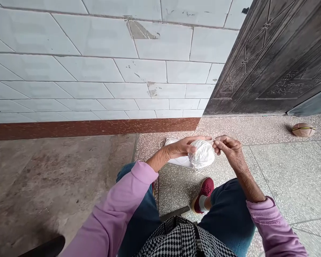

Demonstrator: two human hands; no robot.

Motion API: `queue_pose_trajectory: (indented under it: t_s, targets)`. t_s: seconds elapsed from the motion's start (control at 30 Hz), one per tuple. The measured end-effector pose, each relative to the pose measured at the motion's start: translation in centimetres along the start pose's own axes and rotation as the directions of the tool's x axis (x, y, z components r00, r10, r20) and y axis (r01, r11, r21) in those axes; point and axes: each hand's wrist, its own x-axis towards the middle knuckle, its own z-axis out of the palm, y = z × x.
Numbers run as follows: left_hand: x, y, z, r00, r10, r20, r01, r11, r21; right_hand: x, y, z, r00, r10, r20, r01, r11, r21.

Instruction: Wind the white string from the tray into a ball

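White yarn ball [203, 157], partly behind left fingers [199, 138]

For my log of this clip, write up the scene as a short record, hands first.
Left hand: holding a ball of white yarn
Right hand: thumb and fingers pinched together at the ball's right side; what they grip is too small to tell
Below the hands: a flat white item partly hidden by the left hand and yarn
Footwear: red shoe on the speckled floor
Background: white tiled wall, dark carved door, basketball near the door
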Motion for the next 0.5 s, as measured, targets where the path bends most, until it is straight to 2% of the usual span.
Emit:
queue_pose_trajectory:
  t_s: [0.1, 0.17, 0.2, 0.23, 0.27, 0.33, 0.37, 0.43, 0.5]
  targets:
    - [0.2, -0.6, -0.1, 0.999, -0.012, -0.045, 0.019, 0.987, 0.163, -0.4, -0.3, 0.5, 0.999, -0.022, 0.033, 0.025, 0.997, -0.070]
    - [0.3, -1.1, -0.2, 0.991, 0.063, -0.117, -0.004, 0.892, 0.453, -0.5, -0.4, 0.5, 1.000, 0.000, 0.025, 0.002, 0.995, -0.096]
    - [0.2, -1.3, -0.1, 0.981, 0.143, -0.129, -0.029, 0.772, 0.635, -0.6, -0.4, 0.4, 0.999, 0.029, 0.021, -0.026, 0.995, -0.100]
    - [0.2, -1.4, 0.0, 0.968, 0.228, -0.102, -0.054, 0.593, 0.804, -0.7, -0.4, 0.4, 0.997, 0.071, 0.026, -0.069, 0.993, -0.094]
    - [0.1, -1.6, 0.0, 0.954, 0.297, -0.038, -0.079, 0.372, 0.925, -0.8, -0.4, 0.2, 0.991, 0.128, 0.041, -0.125, 0.990, -0.070]
    - [0.1, -1.9, 0.2, 0.927, 0.347, 0.140, -0.126, -0.065, 0.990, -1.1, -0.3, 0.1, 0.958, 0.264, 0.107, -0.269, 0.962, 0.036]
    - [0.1, -2.0, 0.2, 0.914, 0.341, 0.221, -0.145, -0.235, 0.961, -1.4, -0.3, 0.1, 0.932, 0.328, 0.155, -0.346, 0.932, 0.110]
    - [0.3, -2.2, 0.3, 0.875, 0.351, 0.332, -0.146, -0.463, 0.874, -1.8, -0.4, 0.2, 0.879, 0.406, 0.250, -0.464, 0.849, 0.253]
    - [0.6, -2.4, 0.2, 0.839, 0.380, 0.391, -0.118, -0.574, 0.810, -2.3, -0.5, 0.5, 0.860, 0.419, 0.292, -0.504, 0.788, 0.353]
